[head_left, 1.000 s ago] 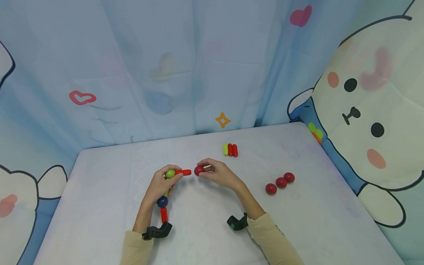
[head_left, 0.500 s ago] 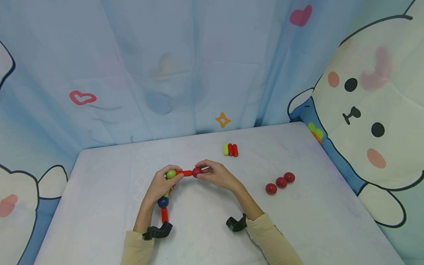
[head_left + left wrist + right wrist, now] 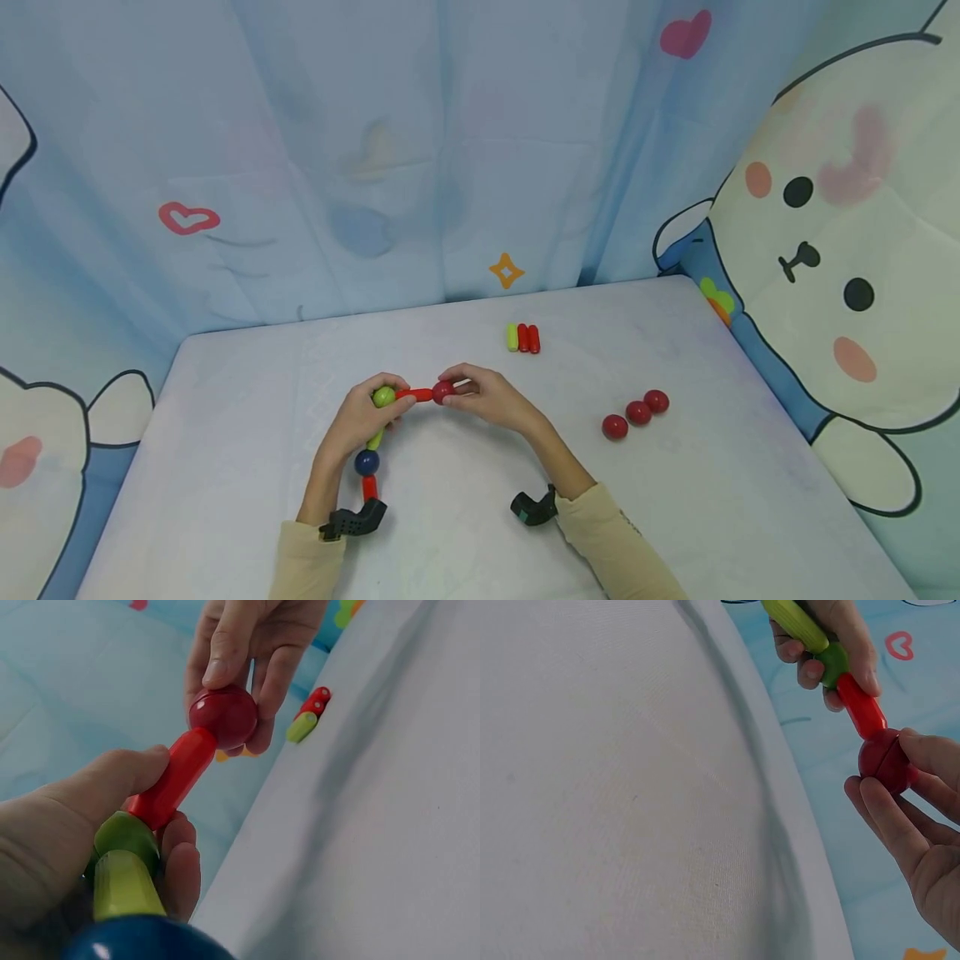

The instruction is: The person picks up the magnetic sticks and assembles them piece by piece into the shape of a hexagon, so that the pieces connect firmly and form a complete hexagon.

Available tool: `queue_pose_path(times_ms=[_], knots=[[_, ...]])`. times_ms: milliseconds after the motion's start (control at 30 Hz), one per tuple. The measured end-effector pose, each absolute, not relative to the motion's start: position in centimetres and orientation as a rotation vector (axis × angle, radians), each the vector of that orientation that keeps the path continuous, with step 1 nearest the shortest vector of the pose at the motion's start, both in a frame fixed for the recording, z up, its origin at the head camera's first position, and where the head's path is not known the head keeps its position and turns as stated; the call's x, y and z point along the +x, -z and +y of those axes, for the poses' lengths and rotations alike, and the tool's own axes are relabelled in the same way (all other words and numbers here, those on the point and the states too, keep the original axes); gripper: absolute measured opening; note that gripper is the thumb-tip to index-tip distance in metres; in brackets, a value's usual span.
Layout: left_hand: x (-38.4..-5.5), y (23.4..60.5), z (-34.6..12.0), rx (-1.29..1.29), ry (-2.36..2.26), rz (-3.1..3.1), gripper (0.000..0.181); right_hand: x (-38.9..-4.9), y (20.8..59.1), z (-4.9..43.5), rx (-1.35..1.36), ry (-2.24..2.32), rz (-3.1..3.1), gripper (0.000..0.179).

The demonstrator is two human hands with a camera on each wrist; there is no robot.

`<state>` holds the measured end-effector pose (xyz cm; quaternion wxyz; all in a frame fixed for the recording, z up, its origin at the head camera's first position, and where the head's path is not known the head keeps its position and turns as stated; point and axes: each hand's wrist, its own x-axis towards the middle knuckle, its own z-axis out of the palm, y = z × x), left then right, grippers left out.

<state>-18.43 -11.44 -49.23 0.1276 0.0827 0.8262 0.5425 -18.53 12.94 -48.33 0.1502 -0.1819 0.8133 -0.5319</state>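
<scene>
My left hand [image 3: 367, 414] grips a chain of joined balls and rods near its far end, thumb along a red rod [image 3: 178, 776] and fingers around a green ball [image 3: 384, 397]. From there a yellow-green rod [image 3: 126, 881], a blue ball [image 3: 367, 462] and another red rod [image 3: 370, 487] run back toward the left wrist. A dark red ball [image 3: 886, 759] is pinched between the thumb and fingers of my right hand [image 3: 491, 397]. In both wrist views the red rod's end meets this ball.
Three dark red balls [image 3: 638, 413] lie in a slanting row on the white table [image 3: 465, 517], right of my right hand. Behind the hands, one yellow-green rod [image 3: 512, 337] and two red rods [image 3: 528, 338] lie side by side. A patterned blue curtain [image 3: 315, 167] stands behind the table.
My right hand has moved left with the red ball, closing the gap to the red rod's end. Ball and rod now meet. The left hand stays nearly in place.
</scene>
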Motion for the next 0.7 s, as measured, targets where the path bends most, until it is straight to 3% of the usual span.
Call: queue_pose_path(times_ms=[700], knots=[[-18.19, 48.86, -11.87, 0.323, -1.485, 2.374, 0.029, -18.3, 48.7, 12.52, -0.53, 1.469, 2.32, 0.036]])
